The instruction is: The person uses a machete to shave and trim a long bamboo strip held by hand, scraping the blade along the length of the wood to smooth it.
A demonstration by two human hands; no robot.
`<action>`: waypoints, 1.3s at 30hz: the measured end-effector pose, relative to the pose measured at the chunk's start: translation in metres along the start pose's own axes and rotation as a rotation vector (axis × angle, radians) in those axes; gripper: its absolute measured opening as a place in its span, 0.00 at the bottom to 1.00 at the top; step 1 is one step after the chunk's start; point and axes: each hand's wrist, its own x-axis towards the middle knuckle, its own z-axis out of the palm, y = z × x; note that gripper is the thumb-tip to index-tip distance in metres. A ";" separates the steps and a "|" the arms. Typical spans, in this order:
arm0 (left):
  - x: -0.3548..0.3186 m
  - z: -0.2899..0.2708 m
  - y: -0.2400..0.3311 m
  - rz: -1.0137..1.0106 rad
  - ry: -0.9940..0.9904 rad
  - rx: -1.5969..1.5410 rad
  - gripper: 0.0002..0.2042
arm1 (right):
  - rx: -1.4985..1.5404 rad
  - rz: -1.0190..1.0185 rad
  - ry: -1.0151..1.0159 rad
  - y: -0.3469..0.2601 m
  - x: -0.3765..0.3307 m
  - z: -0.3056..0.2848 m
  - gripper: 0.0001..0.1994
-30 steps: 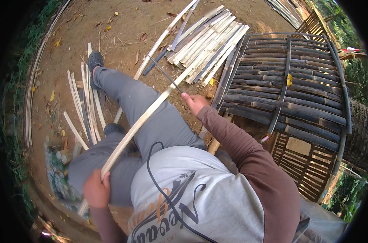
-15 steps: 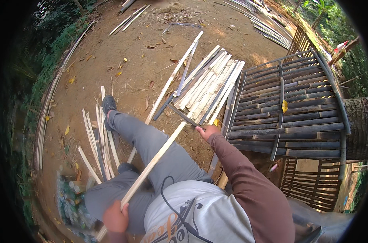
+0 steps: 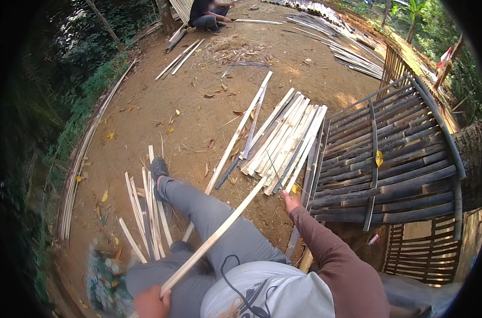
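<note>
My left hand (image 3: 152, 303) is closed around a long pale bamboo strip (image 3: 214, 236), low at the left by my thigh. The strip slants up across my grey trousers, and its far end lies by the near ends of a pile of split bamboo strips (image 3: 283, 135). My right hand (image 3: 291, 202) grips a long-bladed knife (image 3: 274, 170) just right of that far end. Its thin dark blade points up and away over the pile, seen nearly edge-on. The knife's handle is hidden in my fingers.
More strips (image 3: 152, 220) lie left of my outstretched leg, near several bottles (image 3: 105, 275). A dark bamboo rack (image 3: 384, 164) stands close on my right. A co-worker (image 3: 206, 16) squats at the far side, and more bamboo (image 3: 339, 45) lies at the back right.
The knife blade has swung from lying across the strip to pointing up and away beside its far end. The view has tilted up, bringing the co-worker in. My left hand still holds the strip.
</note>
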 end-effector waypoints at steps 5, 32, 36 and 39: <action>0.013 -0.012 0.001 0.062 0.005 -0.006 0.17 | -0.223 -0.273 -0.200 -0.078 -0.092 -0.010 0.42; 0.019 -0.044 0.003 -0.100 -0.219 0.032 0.16 | -0.368 -0.373 -0.252 -0.078 -0.107 -0.028 0.43; 0.026 -0.037 -0.002 0.007 -0.031 0.101 0.16 | -0.513 -0.486 -0.323 -0.079 -0.113 -0.002 0.42; 0.023 -0.036 0.005 0.109 0.014 0.124 0.15 | -0.520 -0.175 -0.307 -0.053 -0.064 -0.018 0.46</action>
